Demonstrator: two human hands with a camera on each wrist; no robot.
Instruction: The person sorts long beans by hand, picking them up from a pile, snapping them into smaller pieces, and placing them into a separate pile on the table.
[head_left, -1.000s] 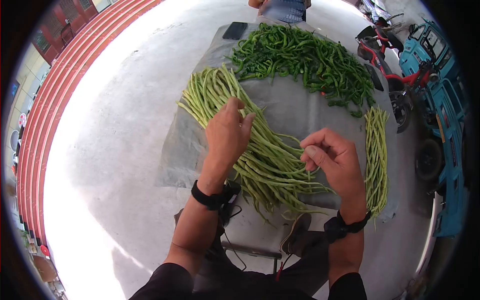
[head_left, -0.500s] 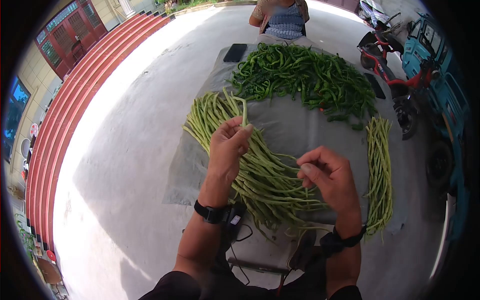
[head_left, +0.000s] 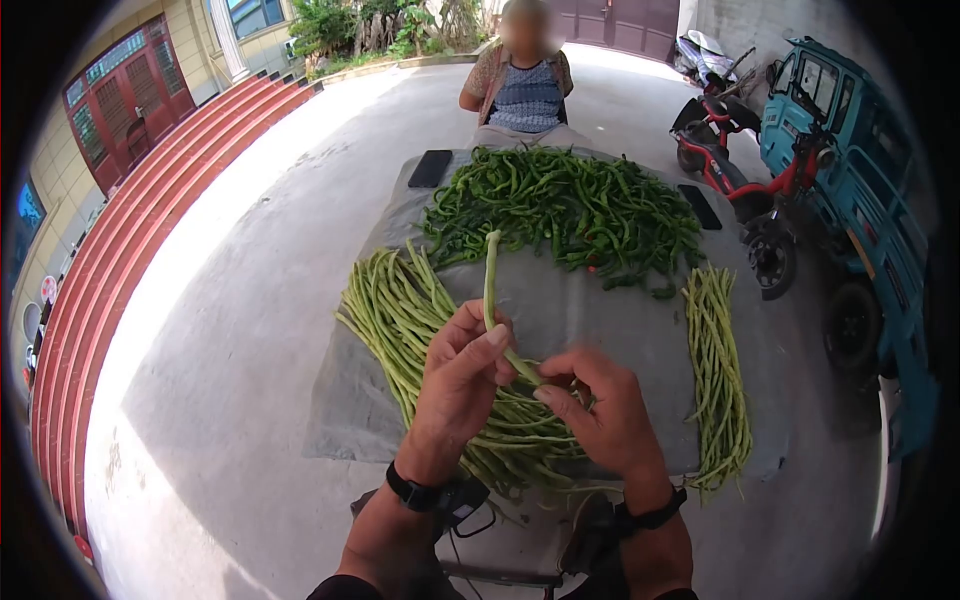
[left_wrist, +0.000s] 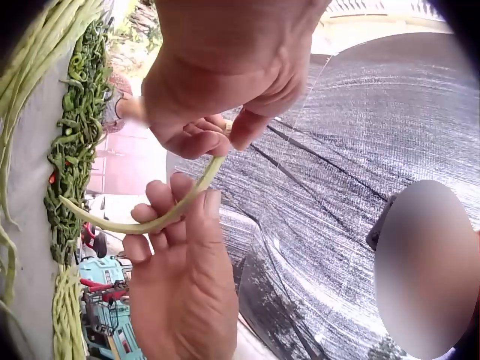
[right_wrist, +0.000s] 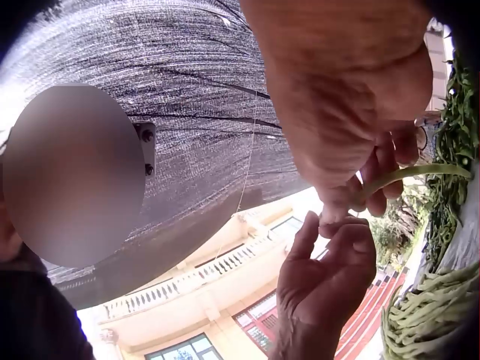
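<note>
One long bean [head_left: 490,285] is raised above the pile, its far end pointing up and away. My left hand [head_left: 455,385] pinches it partway along between thumb and fingers. Close by, my right hand [head_left: 610,420] holds the near part, thumb against its curled fingers. In the left wrist view the bean [left_wrist: 112,226] bends in a curve between both hands. A big pile of long beans [head_left: 385,310] lies beneath my hands, partly hidden by them. To the right, a narrower bunch of long beans [head_left: 715,380] is laid out lengthwise.
Green peppers [head_left: 560,205] are heaped at the far side of the grey sheet [head_left: 640,370]. One phone [head_left: 430,168] and another dark phone [head_left: 700,207] flank them. A person [head_left: 530,100] sits opposite. A red bike [head_left: 720,165] and a blue vehicle [head_left: 870,170] stand at right.
My left hand has picked a bean from the pile and lifted it. The right hand has moved left and now grips it too. The head view has tilted up.
</note>
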